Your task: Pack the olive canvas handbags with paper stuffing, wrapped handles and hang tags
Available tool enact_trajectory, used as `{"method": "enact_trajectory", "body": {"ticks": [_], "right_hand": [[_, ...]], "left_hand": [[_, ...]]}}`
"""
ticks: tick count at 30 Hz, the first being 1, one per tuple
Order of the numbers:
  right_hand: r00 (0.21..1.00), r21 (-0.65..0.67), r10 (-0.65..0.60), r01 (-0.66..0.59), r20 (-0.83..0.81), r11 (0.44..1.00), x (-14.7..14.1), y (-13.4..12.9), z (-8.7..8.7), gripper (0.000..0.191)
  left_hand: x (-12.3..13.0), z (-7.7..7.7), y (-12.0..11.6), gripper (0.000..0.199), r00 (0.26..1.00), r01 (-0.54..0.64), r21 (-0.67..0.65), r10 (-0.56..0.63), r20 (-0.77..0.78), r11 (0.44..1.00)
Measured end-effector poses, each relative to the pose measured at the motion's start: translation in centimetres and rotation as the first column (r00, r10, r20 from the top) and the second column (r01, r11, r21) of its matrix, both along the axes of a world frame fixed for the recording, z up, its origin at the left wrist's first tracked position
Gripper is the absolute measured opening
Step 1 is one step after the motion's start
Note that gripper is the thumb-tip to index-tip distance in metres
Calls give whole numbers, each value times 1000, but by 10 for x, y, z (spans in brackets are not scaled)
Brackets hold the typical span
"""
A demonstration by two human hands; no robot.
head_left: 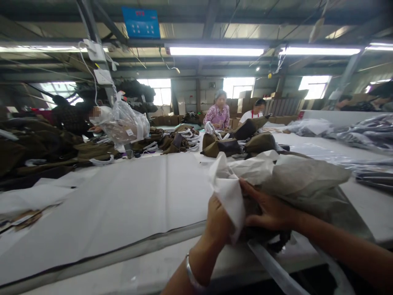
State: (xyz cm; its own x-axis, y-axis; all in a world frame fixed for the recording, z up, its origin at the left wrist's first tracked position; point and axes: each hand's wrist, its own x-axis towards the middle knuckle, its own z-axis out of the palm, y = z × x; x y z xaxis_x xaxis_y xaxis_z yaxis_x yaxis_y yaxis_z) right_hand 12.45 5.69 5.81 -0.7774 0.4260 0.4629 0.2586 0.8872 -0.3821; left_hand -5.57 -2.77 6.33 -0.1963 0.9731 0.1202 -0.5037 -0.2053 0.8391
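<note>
left hand partly hidden by white sheet, blue sign's lettering illegible, right forearm cut off

left forearm slanting up from the bottom edge, left hand upright with most fingers hidden, right forearm reaching in from the lower right, right hand pointing leftward, thumb and upper finger spread apart, hands close together

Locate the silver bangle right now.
In the head view, at bottom centre, the silver bangle is around the wrist just below the left hand, to the left of the pale strap.
</note>
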Motion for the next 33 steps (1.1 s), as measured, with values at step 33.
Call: {"method": "enact_trajectory", "body": {"ticks": [33], "right_hand": [[996, 183, 0, -16, 90, 983, 30, -26, -2, 75]], "left_hand": [[52, 14, -43, 50, 905, 18, 121, -68, 421, 992]]}}
